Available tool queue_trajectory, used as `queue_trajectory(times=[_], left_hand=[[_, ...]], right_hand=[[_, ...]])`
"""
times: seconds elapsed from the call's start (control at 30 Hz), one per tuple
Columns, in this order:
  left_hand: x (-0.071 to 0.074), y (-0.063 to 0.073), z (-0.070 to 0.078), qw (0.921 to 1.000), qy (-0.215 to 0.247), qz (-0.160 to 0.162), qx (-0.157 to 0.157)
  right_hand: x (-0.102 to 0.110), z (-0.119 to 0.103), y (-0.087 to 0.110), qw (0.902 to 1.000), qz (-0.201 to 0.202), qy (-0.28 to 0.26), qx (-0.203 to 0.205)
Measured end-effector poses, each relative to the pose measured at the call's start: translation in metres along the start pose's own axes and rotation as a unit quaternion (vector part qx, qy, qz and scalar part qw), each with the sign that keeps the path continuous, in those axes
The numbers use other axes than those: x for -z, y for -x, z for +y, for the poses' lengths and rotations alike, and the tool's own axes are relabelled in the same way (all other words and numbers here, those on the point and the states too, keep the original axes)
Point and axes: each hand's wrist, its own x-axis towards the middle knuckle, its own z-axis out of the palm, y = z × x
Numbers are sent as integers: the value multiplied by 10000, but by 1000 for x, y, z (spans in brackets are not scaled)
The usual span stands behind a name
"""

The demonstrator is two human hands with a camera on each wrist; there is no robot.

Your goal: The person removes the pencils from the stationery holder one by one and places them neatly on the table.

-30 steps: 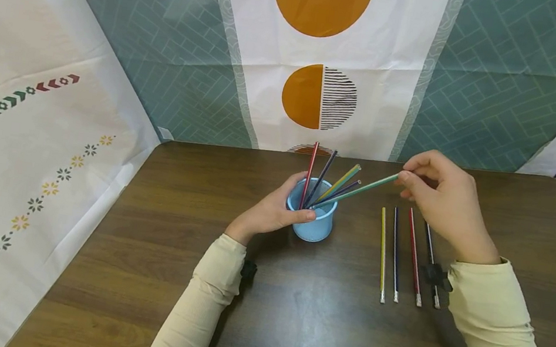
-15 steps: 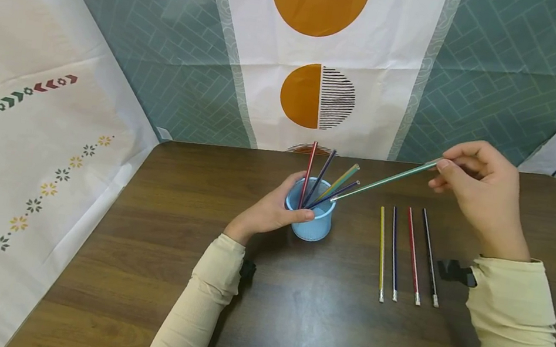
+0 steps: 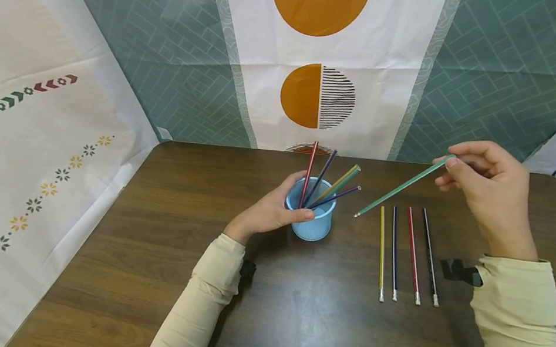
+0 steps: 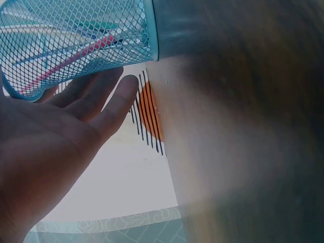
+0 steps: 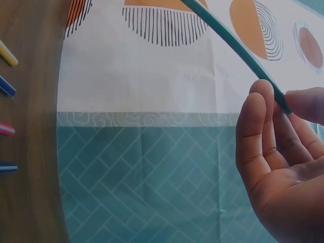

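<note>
A light blue mesh pencil cup [image 3: 312, 228] stands on the table, and my left hand [image 3: 272, 211] grips its left side, thumb across the near rim. Several pencils lean inside it: a red one [image 3: 309, 169], dark blue ones [image 3: 326, 168], a yellow one [image 3: 345, 178] and a green one. Off to the right, my right hand [image 3: 494, 189] pinches a green pencil [image 3: 404, 185] by one end between thumb and fingers. This pencil slants down toward the cup, its lower tip apart from the rim. In the right wrist view the pinched end of the green pencil [image 5: 238, 48] shows.
Right of the cup lie a yellow pencil [image 3: 382, 253], a blue pencil [image 3: 395, 252], a red pencil [image 3: 414, 255] and a dark pencil [image 3: 430, 257], side by side on the brown table [image 3: 146, 273]. A patterned cloth [image 3: 372, 110] hangs behind the table's far edge.
My right hand has drawn the green pencil out of the cup and moved right with it. My left hand stays on the cup.
</note>
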Motion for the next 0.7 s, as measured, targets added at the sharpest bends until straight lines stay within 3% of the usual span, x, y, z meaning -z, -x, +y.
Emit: queue_trajectory(times=[0.23,0.47,0.7], left_hand=[[0,-1,-1,10000,24,-19,-87],[0,0,-1,10000,12,9,-52],[0,-1,-1,10000,-23,8,-48]], right_hand=[[0,-1,0,9991,271,301,-122],[6,-2,0,9945,398,943,-229],[10,-3,0,9951,425,869,-195]])
